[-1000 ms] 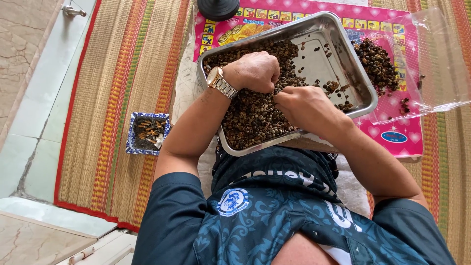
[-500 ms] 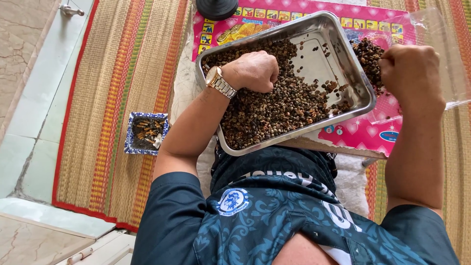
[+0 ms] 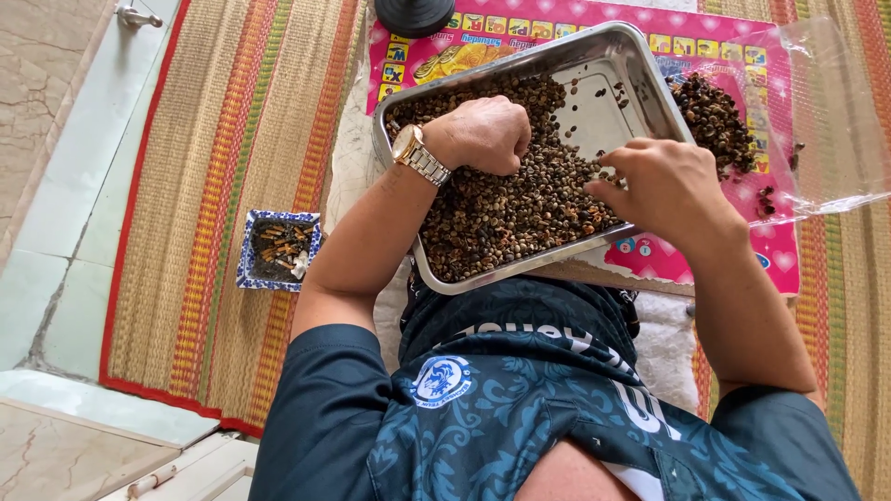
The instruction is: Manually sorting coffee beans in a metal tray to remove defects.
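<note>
A steel tray [image 3: 665,91] tilts on my lap, its near half heaped with small brown beans [image 3: 501,218]. My left hand [image 3: 483,133], a metal watch [image 3: 419,158] on its wrist, rests as a closed fist on the beans at the tray's middle. My right hand [image 3: 670,186] hovers over the tray's right side, fingers bent down and slightly apart, tips touching the beans. Nothing shows between those fingers. A separate pile of darker beans [image 3: 715,116] lies just right of the tray on a clear plastic sheet [image 3: 835,121].
Under the tray lies a pink printed board [image 3: 691,255] on a striped woven mat [image 3: 213,186]. A small blue-and-white dish of cigarette butts [image 3: 278,250] stands on the mat to the left. A black round base [image 3: 413,14] sits at the top. Pale floor tiles [image 3: 56,186] run along the left.
My right hand went from the tray out to the dark pile on the right, then came back over the tray's right side. The left fist has stayed put.
</note>
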